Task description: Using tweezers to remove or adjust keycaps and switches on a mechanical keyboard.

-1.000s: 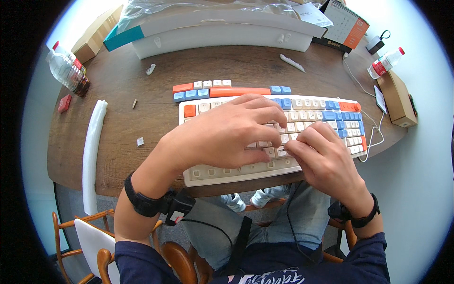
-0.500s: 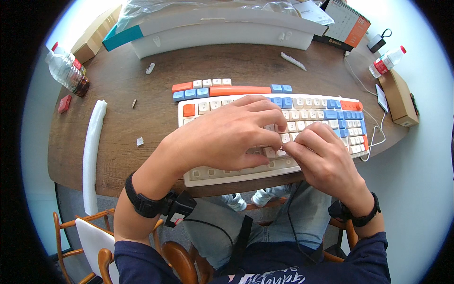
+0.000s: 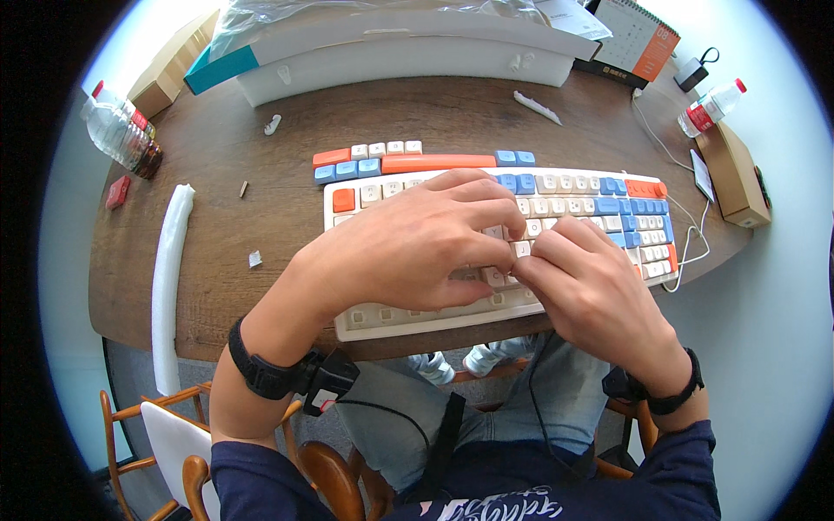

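Note:
A white keyboard [image 3: 382, 333] with cream, blue and orange keycaps lies near the table's front edge. Its nearest row shows bare sockets at the left and middle. My left hand [image 3: 426, 243] spreads over the left and middle keys, fingers apart, with the index tip near the right hand's fingertips. My right hand [image 3: 586, 278] is closed in a pinch low over the middle keys; what it pinches is hidden. Behind the keyboard lie loose keycaps: a long orange spacebar [image 3: 439, 162], blue keycaps [image 3: 347, 170] and white keycaps [image 3: 387, 148].
A long box with white foam [image 3: 400, 69] spans the back of the table. Plastic bottles [image 3: 122, 135] stand at the left, another bottle [image 3: 712, 108] at the right beside a cardboard box [image 3: 734, 182]. A foam strip [image 3: 171, 278] overhangs the left front edge. A white cable [image 3: 691, 252] runs right.
My right hand has shifted slightly left and up, still pinched. The left hand stays nearly in place, and the keyboard appears a few pixels left and higher.

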Tool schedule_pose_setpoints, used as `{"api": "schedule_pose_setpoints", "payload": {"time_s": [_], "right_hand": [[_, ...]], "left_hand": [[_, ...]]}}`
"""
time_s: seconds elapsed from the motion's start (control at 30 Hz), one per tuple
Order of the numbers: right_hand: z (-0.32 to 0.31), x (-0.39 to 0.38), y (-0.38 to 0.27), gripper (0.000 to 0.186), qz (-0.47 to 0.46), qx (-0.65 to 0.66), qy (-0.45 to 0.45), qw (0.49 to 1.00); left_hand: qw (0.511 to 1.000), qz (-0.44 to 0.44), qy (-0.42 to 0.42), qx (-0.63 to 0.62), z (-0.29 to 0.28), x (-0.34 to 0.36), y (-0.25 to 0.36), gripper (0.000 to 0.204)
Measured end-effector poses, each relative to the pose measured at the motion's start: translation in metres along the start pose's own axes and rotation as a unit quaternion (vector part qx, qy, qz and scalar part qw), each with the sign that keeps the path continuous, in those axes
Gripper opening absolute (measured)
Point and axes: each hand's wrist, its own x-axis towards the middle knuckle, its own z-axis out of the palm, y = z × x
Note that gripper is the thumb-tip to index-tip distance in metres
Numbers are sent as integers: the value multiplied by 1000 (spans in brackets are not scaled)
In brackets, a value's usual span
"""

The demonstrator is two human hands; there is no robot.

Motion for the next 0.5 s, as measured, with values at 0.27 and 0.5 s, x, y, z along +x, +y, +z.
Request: {"api": "schedule_pose_setpoints", "payload": {"time_s": [0.27,0.5], "right_hand": [[0,4,6,10,20,54,-21,998],[8,-11,6,6,91,159,12,983]], "left_hand": [[1000,9,7,4,-1,-1,-1,29],[1000,14,5,7,1,-2,-1,27]]}}
